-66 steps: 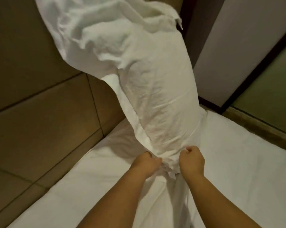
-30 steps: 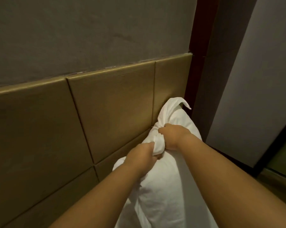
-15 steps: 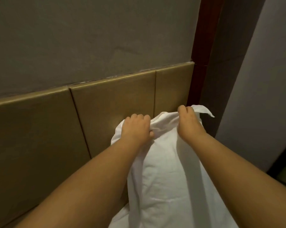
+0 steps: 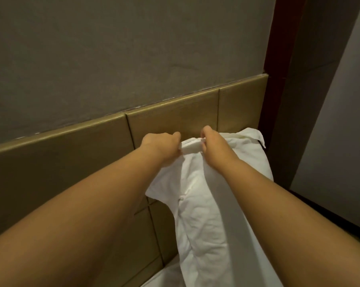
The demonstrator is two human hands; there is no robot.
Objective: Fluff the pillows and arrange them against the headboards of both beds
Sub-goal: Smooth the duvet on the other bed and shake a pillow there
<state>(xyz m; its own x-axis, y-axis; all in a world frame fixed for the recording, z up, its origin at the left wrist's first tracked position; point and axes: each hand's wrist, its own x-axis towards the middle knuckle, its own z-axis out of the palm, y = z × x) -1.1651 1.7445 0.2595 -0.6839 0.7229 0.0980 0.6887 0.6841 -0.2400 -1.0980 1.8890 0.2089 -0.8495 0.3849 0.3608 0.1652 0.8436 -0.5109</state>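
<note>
A white pillow (image 4: pixel 204 214) in a crumpled case stands on end in front of the tan panelled headboard (image 4: pixel 170 117), near its right end. My left hand (image 4: pixel 160 146) and my right hand (image 4: pixel 214 146) both grip the bunched top edge of the pillowcase, close together, with a short roll of fabric stretched between them. A loose corner of the case (image 4: pixel 257 137) sticks out to the right. The pillow's lower end reaches the white bed sheet (image 4: pixel 164 276); most of the bed is hidden by my arms.
A grey wall (image 4: pixel 113 59) rises above the headboard. A dark red-brown vertical frame (image 4: pixel 276 59) borders the headboard on the right, with a pale wall panel (image 4: pixel 330 141) beyond it.
The pillow went from swung high overhead to standing against the headboard. In the last half second my hands slid closer together along the pillowcase's top edge, bunching it between them.
</note>
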